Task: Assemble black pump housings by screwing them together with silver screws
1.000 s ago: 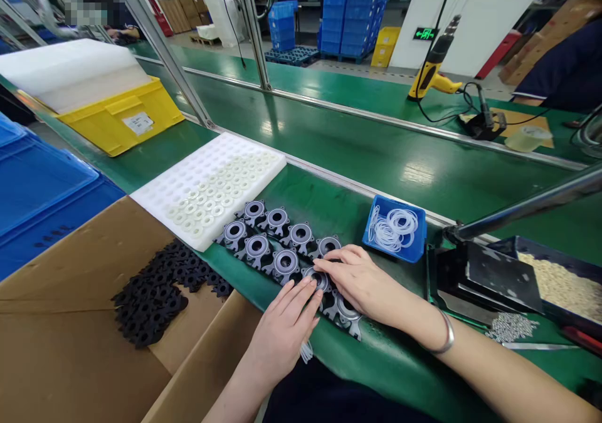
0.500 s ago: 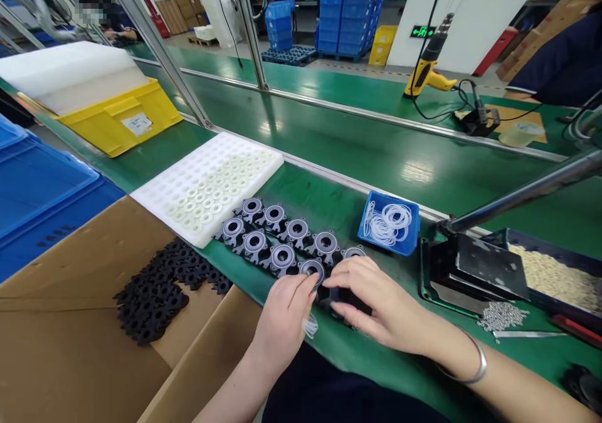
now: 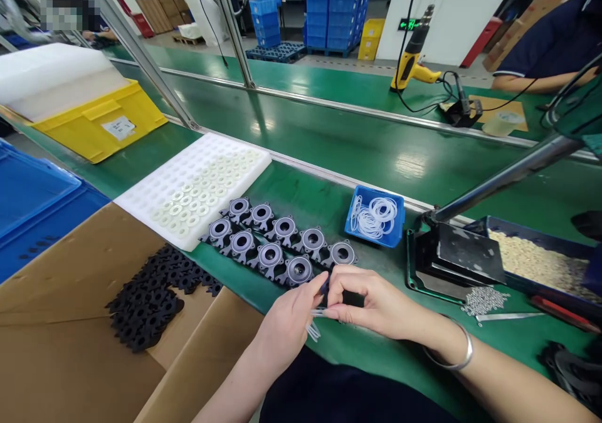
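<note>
My left hand (image 3: 292,315) is closed around a few white rubber rings (image 3: 313,331), which poke out below its fingers. My right hand (image 3: 364,297) pinches at one of these rings, thumb and fingertips meeting beside the left fingers. Just beyond both hands stand two rows of black round-holed housings (image 3: 270,255), with pale rings visible on their tops. The nearest housings are partly hidden by my hands. A small blue bin (image 3: 399,222) farther back holds many loose white rings (image 3: 376,216).
Left of the housings lies a white foam tray (image 3: 141,191) with pale washers. An open cardboard box (image 3: 56,348) holds black parts (image 3: 145,297). To the right are a black metal fixture (image 3: 463,254), small metal pieces (image 3: 484,301) and tweezers (image 3: 510,316). A heat gun (image 3: 414,66) stands across the bench.
My hands have drawn back from the housings toward me. My right fingers have closed on a ring at the left hand. The view has shifted slightly.
</note>
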### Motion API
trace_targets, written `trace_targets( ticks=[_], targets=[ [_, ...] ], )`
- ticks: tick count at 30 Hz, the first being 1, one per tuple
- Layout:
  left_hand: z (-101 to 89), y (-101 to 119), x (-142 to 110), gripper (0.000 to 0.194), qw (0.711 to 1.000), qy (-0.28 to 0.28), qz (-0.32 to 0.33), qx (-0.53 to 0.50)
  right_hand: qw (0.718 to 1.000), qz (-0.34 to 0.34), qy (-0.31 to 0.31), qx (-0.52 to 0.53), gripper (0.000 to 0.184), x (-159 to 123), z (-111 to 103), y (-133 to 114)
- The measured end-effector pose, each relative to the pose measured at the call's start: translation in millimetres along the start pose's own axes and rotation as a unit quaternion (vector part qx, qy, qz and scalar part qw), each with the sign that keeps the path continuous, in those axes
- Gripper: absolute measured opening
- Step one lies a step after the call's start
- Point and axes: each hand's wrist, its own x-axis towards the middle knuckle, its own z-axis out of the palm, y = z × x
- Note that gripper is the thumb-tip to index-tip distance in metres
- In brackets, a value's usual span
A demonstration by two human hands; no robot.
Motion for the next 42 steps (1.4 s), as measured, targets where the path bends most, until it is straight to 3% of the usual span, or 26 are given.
trace_targets(
  ticks=[5, 9, 15, 18, 25, 31, 33, 36, 39, 42],
  targets=[
    [-0.1, 1, -3, 0.053, 0.999, -0.023, -0.018, -0.034, 0.999, 0.027, 0.039, 0.002, 0.019, -3, -9, -1],
    [-5.5, 2, -5, 0.051, 0.997, -0.029, -0.027, -0.071, 0.994, 0.047, 0.078, -0.061, 0.018, -6, -11, 8],
    [-12.5, -6, -16, 0.049, 0.997, 0.04, -0.059, -0.034, 0.971, 0.074, 0.086, -0.212, 0.011, -11, -1, 23],
    [-11.5, -8, -22, 0.049, 0.997, 0.057, -0.028, 0.033, 0.963, 0.072, 0.089, -0.245, 0.011, -12, 1, 25],
    [6.3, 0, -24, 0.049, 0.979, -0.082, 0.13, 0.134, 0.943, 0.052, 0.089, -0.317, 0.011, -8, 4, 27],
    [11.0, 0, -27, 0.048, 0.977, -0.095, 0.129, 0.142, 0.932, 0.015, 0.109, -0.344, 0.008, -12, 3, 25],
    [10.5, 0, -26, 0.049, 0.978, -0.096, 0.126, 0.137, 0.941, -0.02, 0.098, -0.322, 0.022, -16, 2, 25],
    [10.5, 0, -25, 0.048, 0.98, -0.08, 0.119, 0.14, 0.95, -0.059, 0.031, -0.306, 0.037, -19, 3, 26],
    [11.1, 2, -23, 0.048, 0.979, -0.067, 0.112, 0.154, 0.943, -0.059, -0.005, -0.327, 0.039, -20, 5, 28],
    [12.2, 6, -21, 0.048, 0.977, -0.074, 0.11, 0.167, 0.936, -0.051, 0.005, -0.349, 0.039, -21, 3, 29]
  ],
)
